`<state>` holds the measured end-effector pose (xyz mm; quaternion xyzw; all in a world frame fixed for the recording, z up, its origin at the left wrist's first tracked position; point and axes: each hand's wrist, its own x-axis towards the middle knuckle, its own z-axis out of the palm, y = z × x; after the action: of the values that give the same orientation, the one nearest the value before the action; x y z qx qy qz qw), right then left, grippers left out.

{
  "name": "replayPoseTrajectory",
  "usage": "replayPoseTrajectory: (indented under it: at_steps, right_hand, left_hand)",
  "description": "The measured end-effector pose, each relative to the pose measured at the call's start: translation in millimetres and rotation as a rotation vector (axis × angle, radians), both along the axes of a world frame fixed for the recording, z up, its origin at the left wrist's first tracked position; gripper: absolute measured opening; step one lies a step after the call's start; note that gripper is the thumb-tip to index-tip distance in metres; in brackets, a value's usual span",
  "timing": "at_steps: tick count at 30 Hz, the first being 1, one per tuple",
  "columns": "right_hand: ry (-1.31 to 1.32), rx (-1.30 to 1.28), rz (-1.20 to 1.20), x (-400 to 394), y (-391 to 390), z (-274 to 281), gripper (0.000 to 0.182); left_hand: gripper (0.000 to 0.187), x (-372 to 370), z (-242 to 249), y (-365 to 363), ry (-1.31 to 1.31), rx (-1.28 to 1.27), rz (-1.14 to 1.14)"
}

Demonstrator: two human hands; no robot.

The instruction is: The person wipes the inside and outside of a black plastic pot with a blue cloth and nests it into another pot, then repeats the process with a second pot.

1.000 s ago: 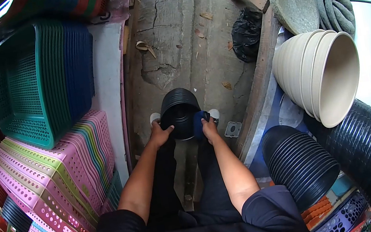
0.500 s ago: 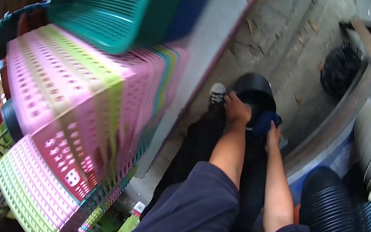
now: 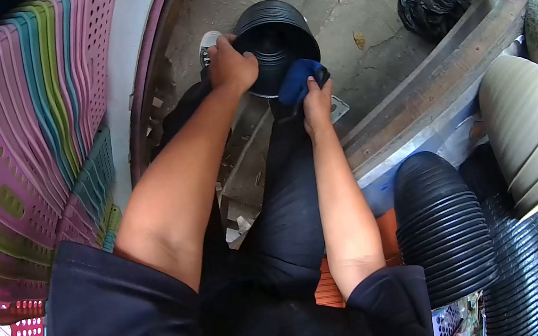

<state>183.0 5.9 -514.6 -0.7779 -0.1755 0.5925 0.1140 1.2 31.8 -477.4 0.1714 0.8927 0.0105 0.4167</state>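
Observation:
A stack of black plastic pots (image 3: pixel 270 16) lies tilted on the ground between my feet, its mouth facing me and ribbed rings showing inside. My left hand (image 3: pixel 232 66) is closed on its left rim, the fingertips hidden. At the lower right of the mouth, my right hand (image 3: pixel 318 100) pinches a bunched blue cloth (image 3: pixel 296 80) with a dark patch, which overlaps the rim. A sneaker (image 3: pixel 210 42) shows just beyond my left hand.
Nested pink, green and teal baskets (image 3: pixel 17 130) rise on the left. Stacked black pots (image 3: pixel 442 232) and beige pots (image 3: pixel 529 120) stand on the right, behind a wooden beam (image 3: pixel 438 78). A black plastic bag (image 3: pixel 434 1) lies on the concrete floor (image 3: pixel 342 8).
My view has turned, so the baskets sit farther left and the green basket on top is out of sight. Both hands stay at the pots, with the blue cloth still in my right hand.

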Motion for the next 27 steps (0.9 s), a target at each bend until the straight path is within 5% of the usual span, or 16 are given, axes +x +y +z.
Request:
replayPoseTrajectory:
  at_steps: [4,7,14,18,20,27]
  right_hand:
    - [0.074,0.069,0.024,-3,0,1,0.050]
    - [-0.116,0.086,0.286,-16,-6,21,0.049]
    - [-0.223,0.137,0.351,-7,-6,65,0.042]
    - [-0.326,0.272,0.447,18,10,118,0.036]
    - [-0.363,0.349,0.434,30,21,150,0.032]
    - [-0.254,0.359,0.418,38,59,298,0.027]
  left_hand:
    - [0.048,-8,4,2,-0.064,0.018,0.012]
    - [0.048,-8,3,-8,-0.092,0.081,-0.056]
    - [0.041,-11,22,-20,-0.122,0.247,-0.092]
    - [0.037,-18,58,-17,-0.334,0.280,-0.198]
    - [0.041,-25,83,-12,-0.700,0.372,-0.026]
    - [0.102,-46,236,13,-1.267,0.651,0.069]
